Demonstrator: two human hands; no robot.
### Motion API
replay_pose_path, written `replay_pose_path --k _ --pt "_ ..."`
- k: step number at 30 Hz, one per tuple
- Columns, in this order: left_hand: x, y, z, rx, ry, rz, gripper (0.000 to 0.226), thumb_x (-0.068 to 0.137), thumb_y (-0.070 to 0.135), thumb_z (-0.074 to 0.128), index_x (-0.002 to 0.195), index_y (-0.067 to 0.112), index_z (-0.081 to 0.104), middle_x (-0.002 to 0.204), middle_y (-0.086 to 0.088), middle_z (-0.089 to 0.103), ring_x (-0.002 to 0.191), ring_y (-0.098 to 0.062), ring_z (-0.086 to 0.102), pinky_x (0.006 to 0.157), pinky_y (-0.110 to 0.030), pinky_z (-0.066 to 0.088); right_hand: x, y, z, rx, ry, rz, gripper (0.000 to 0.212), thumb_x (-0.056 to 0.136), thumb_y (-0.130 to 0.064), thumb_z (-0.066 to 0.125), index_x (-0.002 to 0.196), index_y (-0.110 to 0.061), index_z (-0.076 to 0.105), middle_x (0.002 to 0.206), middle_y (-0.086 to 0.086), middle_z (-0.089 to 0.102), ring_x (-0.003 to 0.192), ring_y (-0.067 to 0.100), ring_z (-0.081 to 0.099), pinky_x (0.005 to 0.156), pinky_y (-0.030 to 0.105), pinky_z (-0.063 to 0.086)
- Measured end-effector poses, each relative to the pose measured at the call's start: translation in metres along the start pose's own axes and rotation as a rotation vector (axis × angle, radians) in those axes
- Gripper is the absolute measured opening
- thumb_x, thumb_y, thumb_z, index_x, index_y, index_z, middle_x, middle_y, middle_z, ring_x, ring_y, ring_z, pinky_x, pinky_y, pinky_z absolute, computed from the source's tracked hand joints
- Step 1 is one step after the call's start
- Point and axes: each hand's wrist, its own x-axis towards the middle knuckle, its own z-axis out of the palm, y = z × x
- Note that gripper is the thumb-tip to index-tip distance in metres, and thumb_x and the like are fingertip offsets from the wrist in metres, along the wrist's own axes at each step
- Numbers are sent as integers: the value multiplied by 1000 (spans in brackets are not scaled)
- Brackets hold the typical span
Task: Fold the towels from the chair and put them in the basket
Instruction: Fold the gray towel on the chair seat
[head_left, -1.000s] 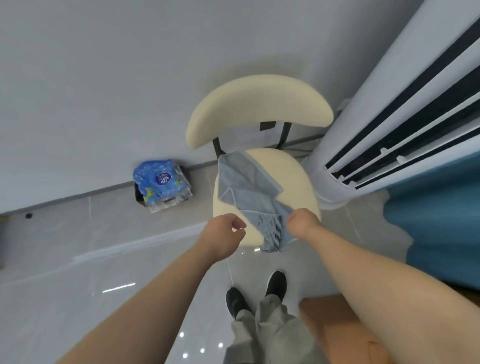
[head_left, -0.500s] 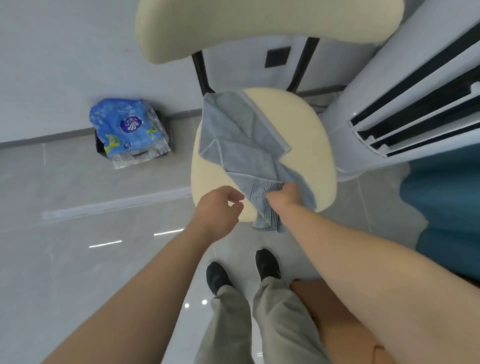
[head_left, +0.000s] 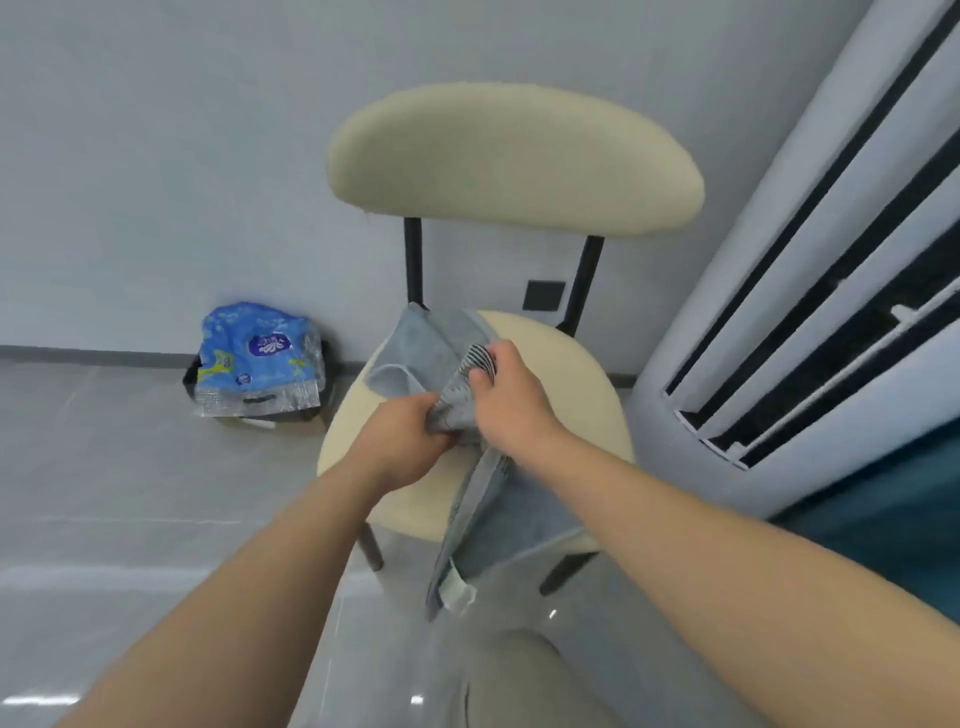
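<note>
A grey-blue towel (head_left: 421, 353) with a striped end lies crumpled on the cream seat of a chair (head_left: 587, 384); part of it hangs over the seat's front edge, showing a white label. My right hand (head_left: 511, 395) is shut on the striped end, lifted above the seat. My left hand (head_left: 402, 441) grips the towel's bunched cloth just left of the right hand. No basket is in view.
The chair has a cream backrest (head_left: 514, 156) on black posts. A tall white air-conditioner unit (head_left: 810, 291) stands close on the right. A blue plastic pack (head_left: 260, 358) sits on the grey floor by the wall, left of the chair.
My right hand has lifted the striped end up over the seat. My left hand, empty before, has closed on the towel. A length of towel has slid over the front edge.
</note>
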Motion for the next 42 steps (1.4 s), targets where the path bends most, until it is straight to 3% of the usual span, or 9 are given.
replay_pose_path --k 6,10,14,22,26,30,33,38,42 --pt "-67 47 -26 136 204 -85 28 83 35 70 73 22 48 71 3 57 73 -24 57 55 -32 36 -34 -49 -102 38 56 -273 24 96 -40 58 111 -22 53 94 -13 59 89 11 57 71 29 39" --pt "-92 108 -77 265 412 -135 10 89 25 55 83 21 49 82 -1 61 85 -30 58 74 -40 48 -68 -94 -180 -279 -234 -489 45 73 -58 79 102 -37 52 94 -30 51 92 1 52 76 14 39" --pt "-115 180 -112 -24 518 23 12 88 2 42 90 14 42 77 -1 48 72 -22 42 58 -34 33 -86 -110 -205 -415 -360 -455 46 77 -48 80 111 -19 71 104 -11 69 98 10 62 86 28 48" --pt "-141 212 -125 -138 393 145 55 67 19 87 111 23 54 99 7 63 88 -11 61 71 -31 53 -88 -141 -212 719 -206 -121 30 98 -31 53 95 -4 66 85 14 66 87 35 64 81 41 52" --pt "-136 189 -119 47 295 -27 23 80 17 72 64 14 56 65 2 54 62 -15 49 55 -26 41 -81 -155 -217 581 -121 -245 41 96 -49 55 99 -10 64 96 8 72 94 26 70 88 42 57" --pt "-129 173 -117 -337 393 -110 19 89 21 56 76 9 64 69 -3 53 66 -20 47 61 -29 41 -78 -155 -228 50 -262 -446 58 62 -46 91 100 -13 64 98 -2 74 95 17 71 84 33 57" --pt "-126 178 -120 -353 500 -57 21 92 22 57 79 8 65 70 -2 59 67 -18 51 61 -29 43 -89 -157 -232 -337 -475 -333 42 68 -36 90 97 -20 63 97 -8 71 91 13 69 71 24 53" --pt "-126 182 -134 -105 411 95 38 70 32 85 89 9 62 79 2 63 72 -15 56 66 -33 47 -78 -155 -239 -88 -481 -284 18 82 -16 77 100 -14 74 96 7 77 87 26 74 81 38 60" --pt "-123 172 -138 290 404 47 17 67 7 66 83 11 61 78 -4 64 76 -22 57 59 -29 44 -62 -147 -236 36 -306 -300 12 90 -18 68 100 -10 70 89 6 72 78 20 67 77 33 54"
